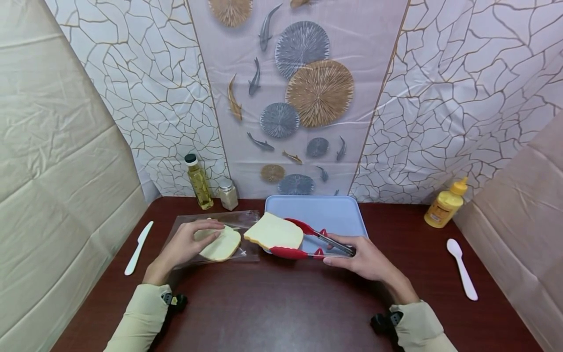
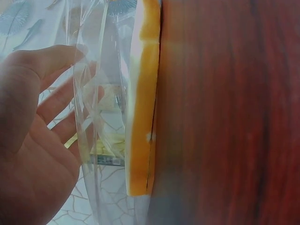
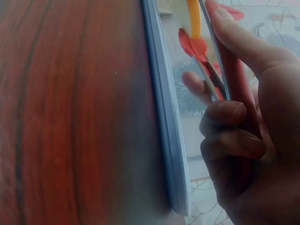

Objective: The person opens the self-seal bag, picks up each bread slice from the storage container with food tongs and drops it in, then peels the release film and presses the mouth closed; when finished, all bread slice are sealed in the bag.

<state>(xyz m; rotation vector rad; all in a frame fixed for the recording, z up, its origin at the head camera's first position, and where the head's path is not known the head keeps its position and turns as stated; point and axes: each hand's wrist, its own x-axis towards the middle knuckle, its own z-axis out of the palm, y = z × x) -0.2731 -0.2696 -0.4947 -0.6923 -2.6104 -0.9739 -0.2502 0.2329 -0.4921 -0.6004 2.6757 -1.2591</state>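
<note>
My right hand grips the handle of red-tipped tongs, with fingers and thumb around it in the right wrist view. Between the tongs' red tips lies a slice of bread, held above the left front part of a light blue tray. My left hand is over a clear plastic bag, fingers slightly bent and spread. Another bread slice is in or on that bag. In the left wrist view, thin film overlaps my left fingertips, and the slice's orange crust shows beyond.
An oil bottle and a shaker jar stand behind the bag. A white knife lies at far left. To the right are a yellow squeeze bottle and a white spoon. Patterned cloth walls border the table.
</note>
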